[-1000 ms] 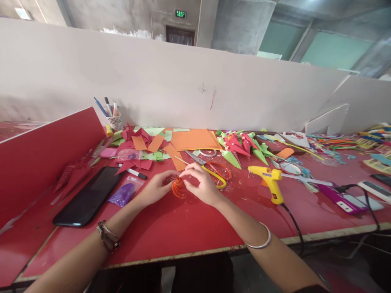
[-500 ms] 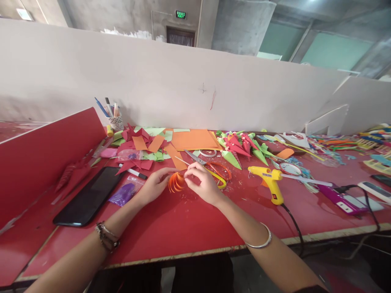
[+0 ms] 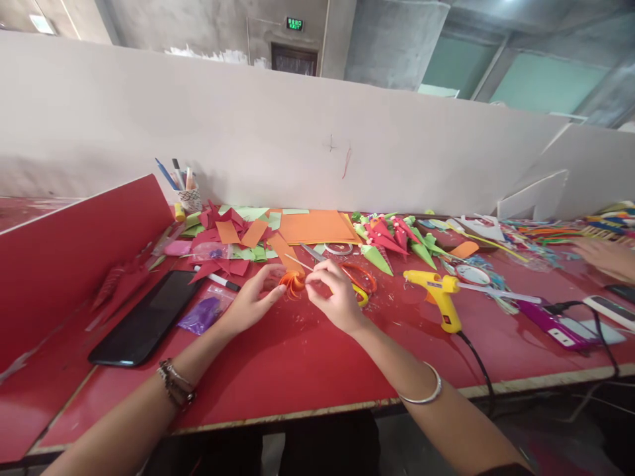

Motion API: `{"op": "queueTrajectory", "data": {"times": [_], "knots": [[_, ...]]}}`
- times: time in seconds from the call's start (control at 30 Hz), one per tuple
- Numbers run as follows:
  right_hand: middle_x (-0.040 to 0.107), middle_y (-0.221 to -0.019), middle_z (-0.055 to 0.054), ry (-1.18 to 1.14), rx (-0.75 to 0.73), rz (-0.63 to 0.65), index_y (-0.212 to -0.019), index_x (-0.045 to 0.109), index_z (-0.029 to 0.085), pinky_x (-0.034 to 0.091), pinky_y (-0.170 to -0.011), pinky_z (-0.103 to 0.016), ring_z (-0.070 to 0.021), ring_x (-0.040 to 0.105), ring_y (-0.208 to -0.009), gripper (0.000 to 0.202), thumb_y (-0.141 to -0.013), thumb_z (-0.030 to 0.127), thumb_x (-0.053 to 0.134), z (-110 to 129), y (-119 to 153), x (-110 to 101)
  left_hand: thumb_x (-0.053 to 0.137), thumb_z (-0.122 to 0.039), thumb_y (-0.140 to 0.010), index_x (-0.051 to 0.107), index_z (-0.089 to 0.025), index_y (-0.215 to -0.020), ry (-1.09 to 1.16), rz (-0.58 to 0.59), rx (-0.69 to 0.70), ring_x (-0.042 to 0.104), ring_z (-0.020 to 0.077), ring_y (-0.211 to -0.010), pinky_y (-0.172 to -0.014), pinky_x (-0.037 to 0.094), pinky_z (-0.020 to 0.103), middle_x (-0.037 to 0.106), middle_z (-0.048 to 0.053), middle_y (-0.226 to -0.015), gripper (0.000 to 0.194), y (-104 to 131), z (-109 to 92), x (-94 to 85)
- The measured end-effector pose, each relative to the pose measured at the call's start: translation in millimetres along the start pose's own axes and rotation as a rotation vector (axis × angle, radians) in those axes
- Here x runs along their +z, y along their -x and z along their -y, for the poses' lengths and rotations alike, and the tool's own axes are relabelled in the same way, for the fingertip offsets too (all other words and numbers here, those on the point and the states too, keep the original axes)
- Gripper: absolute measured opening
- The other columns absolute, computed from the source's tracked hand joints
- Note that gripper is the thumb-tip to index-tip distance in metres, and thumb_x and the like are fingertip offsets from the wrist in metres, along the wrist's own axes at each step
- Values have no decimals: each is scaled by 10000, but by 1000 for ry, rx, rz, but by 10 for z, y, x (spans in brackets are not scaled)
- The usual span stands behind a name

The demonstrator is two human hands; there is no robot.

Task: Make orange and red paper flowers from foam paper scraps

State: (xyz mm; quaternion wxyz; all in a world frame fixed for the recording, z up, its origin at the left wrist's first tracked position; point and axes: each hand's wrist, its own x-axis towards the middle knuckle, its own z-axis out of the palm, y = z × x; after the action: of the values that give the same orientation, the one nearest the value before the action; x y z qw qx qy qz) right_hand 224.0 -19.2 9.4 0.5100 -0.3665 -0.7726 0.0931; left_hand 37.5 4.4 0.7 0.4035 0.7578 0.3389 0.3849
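A piece of orange paper cut into curled strips (image 3: pixel 292 284) is between my hands, above the red table. My right hand (image 3: pixel 338 297) pinches its right end between thumb and fingers. A thin pale stick (image 3: pixel 297 262) points up and left from the same right hand. At the paper's left edge, my left hand (image 3: pixel 254 301) curves with thumb and fingers apart, the thumb tip by the strips. Behind my right hand lie scissors with orange and yellow handles (image 3: pixel 361 295), partly hidden. Flat orange paper sheets (image 3: pixel 312 228) lie farther back.
A yellow glue gun (image 3: pixel 439 297) stands to the right, its cord running off the table edge. Left are a black phone (image 3: pixel 143 320), a marker (image 3: pixel 223 282) and a bag of purple material (image 3: pixel 201 316). Folded paper cones (image 3: pixel 387 238) lie behind. Another person's hand (image 3: pixel 608 258) is far right.
The orange paper has shifted slightly right and its strips fan out differently. My left fingers and thumb have spread apart. Another person's hand has appeared at the right edge.
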Motion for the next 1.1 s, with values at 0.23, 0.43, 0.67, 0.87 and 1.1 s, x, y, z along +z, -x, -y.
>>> {"op": "queueTrajectory", "data": {"times": [0.23, 0.43, 0.67, 0.87, 1.1], "knots": [[444, -803, -13, 16, -14, 55, -794, 530, 211, 426, -753, -284, -134, 493, -796, 89, -766, 135, 493, -22, 14, 18, 464, -344, -812, 388, -191, -1106, 137, 56, -81, 575, 167, -876, -768, 463, 316, 598, 64, -982, 340, -12, 7, -6], [448, -809, -14, 35, -21, 82, -802, 526, 217, 433, -756, -290, -138, 499, -797, 94, -766, 139, 489, -25, 17, 24, 457, -314, -803, 384, -196, -1080, -181, -42, 1, 596, 152, -781, -686, 478, 297, 578, 55, -969, 310, 4, 18, 2], [456, -804, -22, 98, -52, 100, -798, 529, 213, 440, -747, -289, -141, 497, -793, 94, -781, 144, 469, -35, 27, 23, 469, -159, -768, 475, -190, -806, -623, -154, 263, 523, 158, -832, -717, 438, 277, 512, 32, -878, 49, -1, -33, -32], [452, -809, -25, 124, -84, 119, -804, 553, 210, 442, -739, -275, -135, 495, -787, 77, -794, 193, 479, -35, 28, 0, 453, -144, -785, 494, -185, -809, -661, -199, 323, 510, 151, -772, -664, 425, 256, 513, 29, -812, 63, -3, -60, -53], [466, -826, -33, 181, -97, 133, -836, 570, 206, 445, -731, -277, -138, 497, -791, 87, -807, 207, 488, -61, 29, 15, 459, -162, -793, 506, -185, -808, -726, -214, 367, 510, 151, -776, -667, 419, 255, 527, 30, -814, 54, 2, -28, -65]]}}
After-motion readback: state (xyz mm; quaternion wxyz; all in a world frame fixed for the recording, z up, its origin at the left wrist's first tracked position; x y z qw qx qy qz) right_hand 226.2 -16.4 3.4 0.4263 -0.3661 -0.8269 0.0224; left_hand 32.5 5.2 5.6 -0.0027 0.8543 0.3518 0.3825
